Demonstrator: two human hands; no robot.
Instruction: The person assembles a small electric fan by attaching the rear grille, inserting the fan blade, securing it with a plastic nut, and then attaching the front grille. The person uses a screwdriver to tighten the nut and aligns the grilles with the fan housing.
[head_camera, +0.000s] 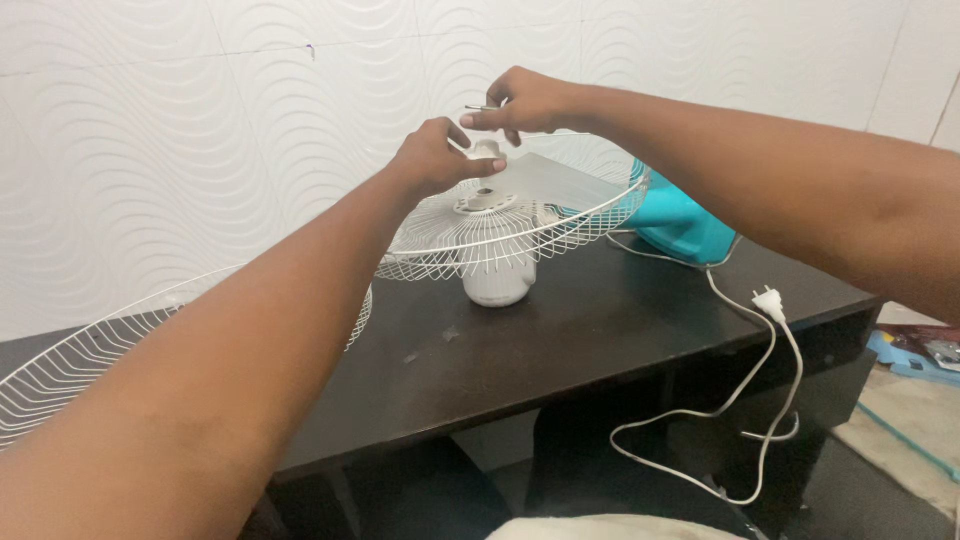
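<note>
A white fan motor housing (497, 285) stands on a dark table (560, 340), with a white wire rear guard (520, 225) lying flat on top of it. My left hand (432, 157) grips the white hub piece (487, 150) on the motor shaft at the guard's middle. Just above it, my right hand (522, 100) pinches a small thin metal pin or screw (474, 107) between its fingertips.
A second white wire guard (90, 350) lies at the table's left end. A teal fan base (680, 225) sits behind at the right. A white power cord with plug (766, 300) hangs over the table's right edge. White patterned wall behind.
</note>
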